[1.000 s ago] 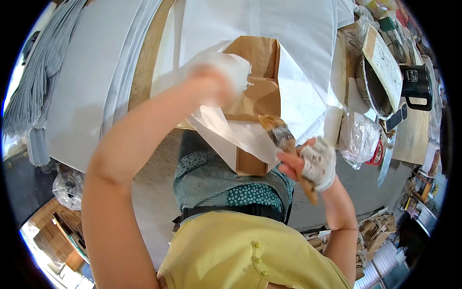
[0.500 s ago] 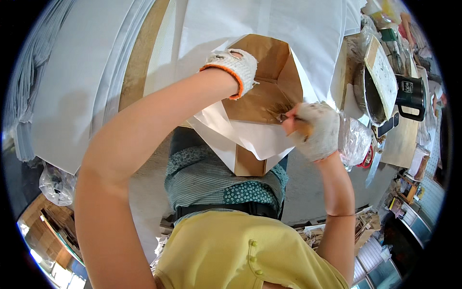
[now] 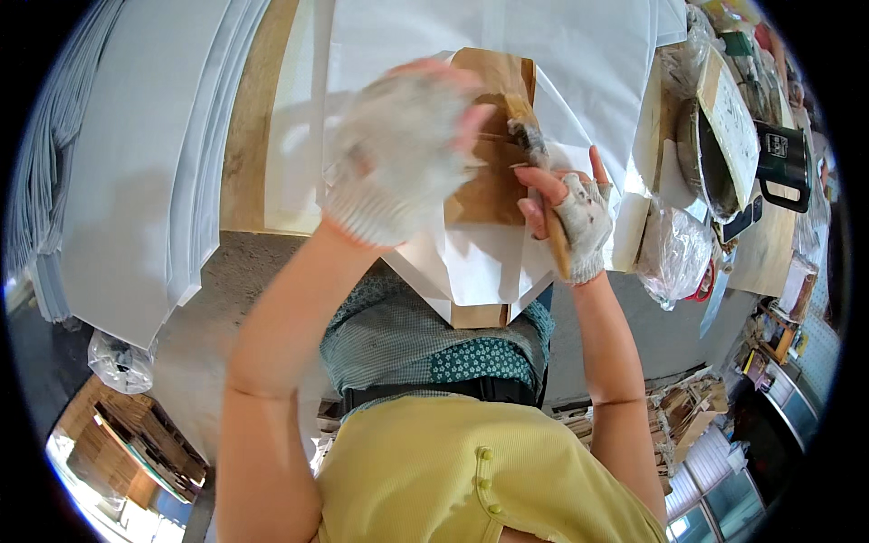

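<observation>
My knit-gloved right hand [image 3: 579, 222] clamps a wooden brush [image 3: 543, 195], bristles at twelve o'clock on brown board [image 3: 489, 181]; my blurred left hand [image 3: 398, 158] hovers, grip unclear.

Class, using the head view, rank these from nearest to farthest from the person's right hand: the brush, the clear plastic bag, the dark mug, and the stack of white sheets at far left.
From the right hand:
1. Brush, held in that hand.
2. Clear plastic bag, just to its right.
3. Dark mug, farther right, on the side table.
4. Stack of white sheets, far left.

Brush [image 3: 541, 185] (wood handle) tilted over brown paper [image 3: 489, 181].
</observation>
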`<state>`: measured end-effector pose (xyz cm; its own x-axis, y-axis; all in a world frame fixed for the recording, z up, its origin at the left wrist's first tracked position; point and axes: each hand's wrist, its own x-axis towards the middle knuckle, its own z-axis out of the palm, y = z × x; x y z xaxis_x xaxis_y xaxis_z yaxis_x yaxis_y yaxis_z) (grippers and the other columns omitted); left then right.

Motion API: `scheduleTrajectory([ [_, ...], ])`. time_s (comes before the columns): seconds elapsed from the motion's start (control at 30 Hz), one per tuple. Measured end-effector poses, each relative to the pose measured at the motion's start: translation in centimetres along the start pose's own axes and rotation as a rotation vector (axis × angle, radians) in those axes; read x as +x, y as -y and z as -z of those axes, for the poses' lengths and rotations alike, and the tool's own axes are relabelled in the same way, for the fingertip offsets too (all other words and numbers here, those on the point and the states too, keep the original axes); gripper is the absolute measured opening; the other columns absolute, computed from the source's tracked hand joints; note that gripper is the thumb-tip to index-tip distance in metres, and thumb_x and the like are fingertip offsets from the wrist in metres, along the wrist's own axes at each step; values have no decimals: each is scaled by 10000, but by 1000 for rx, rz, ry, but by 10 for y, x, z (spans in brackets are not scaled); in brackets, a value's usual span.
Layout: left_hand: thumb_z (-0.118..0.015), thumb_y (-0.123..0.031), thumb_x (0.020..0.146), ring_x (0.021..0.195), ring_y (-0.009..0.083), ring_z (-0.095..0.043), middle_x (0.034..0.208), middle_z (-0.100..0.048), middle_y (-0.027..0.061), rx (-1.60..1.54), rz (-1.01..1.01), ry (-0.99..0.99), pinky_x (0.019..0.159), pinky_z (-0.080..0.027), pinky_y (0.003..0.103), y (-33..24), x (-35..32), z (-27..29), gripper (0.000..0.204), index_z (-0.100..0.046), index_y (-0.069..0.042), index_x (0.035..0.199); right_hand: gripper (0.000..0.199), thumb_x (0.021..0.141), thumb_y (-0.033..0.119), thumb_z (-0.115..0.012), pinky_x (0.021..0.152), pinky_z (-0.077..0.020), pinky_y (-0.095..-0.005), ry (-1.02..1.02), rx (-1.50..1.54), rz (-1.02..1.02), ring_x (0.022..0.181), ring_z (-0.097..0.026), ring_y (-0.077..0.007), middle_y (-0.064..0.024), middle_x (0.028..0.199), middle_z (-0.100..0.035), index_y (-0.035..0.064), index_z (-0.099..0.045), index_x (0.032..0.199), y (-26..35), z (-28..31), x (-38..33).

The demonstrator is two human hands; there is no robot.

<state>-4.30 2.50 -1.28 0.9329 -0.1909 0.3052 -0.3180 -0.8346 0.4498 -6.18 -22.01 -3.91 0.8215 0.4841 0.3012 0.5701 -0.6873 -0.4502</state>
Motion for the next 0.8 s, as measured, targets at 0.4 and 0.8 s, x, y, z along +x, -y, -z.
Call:
scheduleTrajectory([
  [0.4, -611, -548, 874, 1470, 390, -243, 1583, -244, 243, 38, 137, -6, 1198, -172, 494, -14, -24, -74, 960, -202, 4, 1545, 490, 1035, 444, -388, 1028, -381, -399, -259, 1191, -534, 993, -596, -225, -135, 999, -663, 62, -503, 1319, -1, -46, 43],
  [0.8, -634, -161, 872, 1436, 383, -305, 1544, -315, 224, -595, 206, -116, 1190, -225, 457, -1, -41, -41, 781, -241, -26, 1533, 472, 993, 394, -500, 879, -463, -319, -127, 1075, -617, 888, -599, -145, -78, 931, -698, 67, -552, 1328, -2, 6, 13],
])
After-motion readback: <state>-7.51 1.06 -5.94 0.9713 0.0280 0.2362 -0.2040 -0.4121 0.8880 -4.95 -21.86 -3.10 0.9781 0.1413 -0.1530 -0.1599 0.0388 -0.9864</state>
